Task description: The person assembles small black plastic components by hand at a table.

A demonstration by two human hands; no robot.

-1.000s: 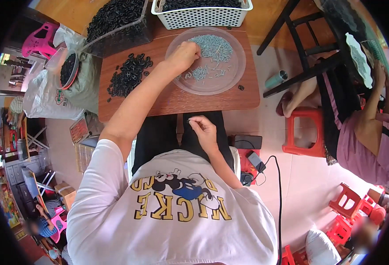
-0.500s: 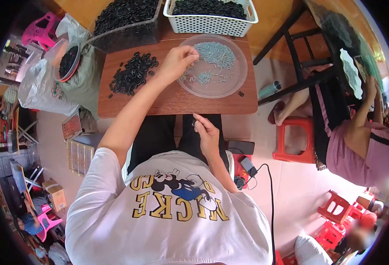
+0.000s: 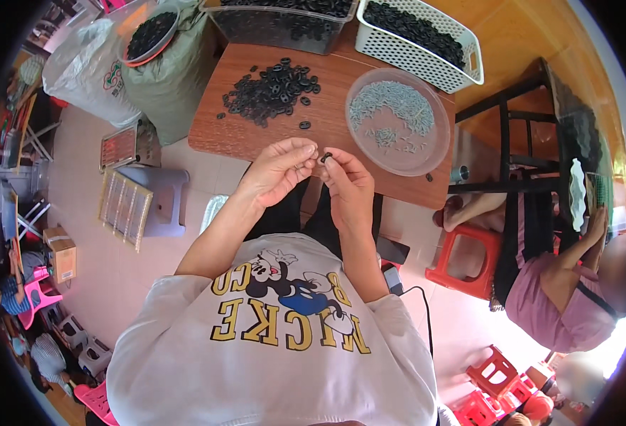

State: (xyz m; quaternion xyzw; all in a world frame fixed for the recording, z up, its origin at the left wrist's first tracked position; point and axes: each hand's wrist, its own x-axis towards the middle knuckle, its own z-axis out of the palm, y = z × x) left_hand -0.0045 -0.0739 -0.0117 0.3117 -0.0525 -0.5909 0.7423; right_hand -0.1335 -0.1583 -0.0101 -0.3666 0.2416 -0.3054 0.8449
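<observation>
Right hand (image 3: 351,193) pinches a small black rounded piece (image 3: 327,155); left hand (image 3: 276,172) pinched, contents unclear.

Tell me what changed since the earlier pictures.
The left hand has drawn back from the clear round tray toward the body; the right hand has risen from over the lap to close beside it, by the table. A small black piece now shows in the right grip; anything in the left is too small to tell. The tray and black heap stay on the table.
</observation>
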